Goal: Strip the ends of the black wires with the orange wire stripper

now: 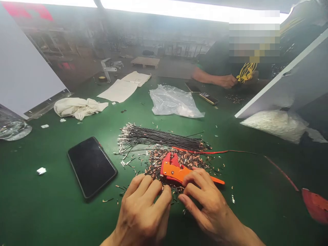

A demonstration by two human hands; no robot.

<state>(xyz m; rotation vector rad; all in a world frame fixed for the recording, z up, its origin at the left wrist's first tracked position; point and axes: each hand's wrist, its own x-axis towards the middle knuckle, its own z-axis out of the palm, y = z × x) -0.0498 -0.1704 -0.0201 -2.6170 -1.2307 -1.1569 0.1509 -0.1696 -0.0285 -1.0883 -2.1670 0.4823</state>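
- We are at the green bench mat (51, 205), and the biggest sign of progress on it is the long bundle of black wires (161, 138) lying across the middle, metal-tipped ends fanned out at its left end; we judge these are the stock of leads, though we cannot say how many are finished.
- Just in front of that bundle lies the heap of cut wire scraps (184, 159), coppery and thick, which we read as a good deal of stripping already done.
- On the heap lies the orange wire stripper (176, 171), head toward the bundle, handle running off to the right.
- Our right hand (205, 201) lies over that handle, fingers curled down and close together; whether it truly grips the tool or only rests on it, we cannot tell.
- Our left hand (143, 208) is just beside it, fingers bent and pressed together, tips down among the scraps; they may be pinching a wire, but nothing shows between them.
- A red wire (246, 152) runs from the bundle's right end away to the right edge.
- A dark phone (91, 166) lies to the left, well apart from the hands.
- Across the bench a co-worker's hand (227, 81) works at yellow wires (246, 71); the detail there is too small to read.
- What is left we judge only loosely: wire ends on the bundle's right end are hidden under the heap.
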